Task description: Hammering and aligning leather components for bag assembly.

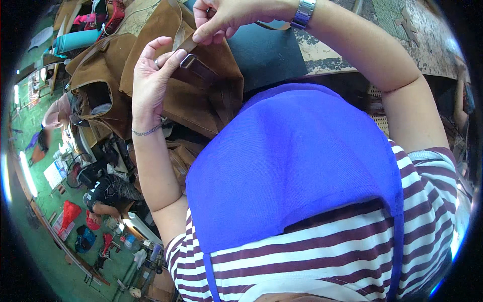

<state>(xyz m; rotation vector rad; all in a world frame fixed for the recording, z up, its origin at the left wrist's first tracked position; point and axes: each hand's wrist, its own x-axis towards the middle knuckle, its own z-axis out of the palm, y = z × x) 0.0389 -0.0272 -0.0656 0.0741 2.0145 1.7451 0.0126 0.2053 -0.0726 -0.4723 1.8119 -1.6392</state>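
A brown suede bag lies under my hands at the table's near edge. My left hand pinches a brown leather strap between thumb and fingers, beside a metal buckle on it. Just above and to the right, my right hand is closed with thumb and fingertips on the same strap. The strap's short stretch between both hands shows; parts of it are hidden behind my fingers. A thin lighter strap rises from the bag between my hands.
To the left sits another brown suede bag with its mouth gaping. A dark green sheet lies right of the bag on the worn table. A turquoise roll is at far left. Beyond, a co-worker in black bends over a lit machine.
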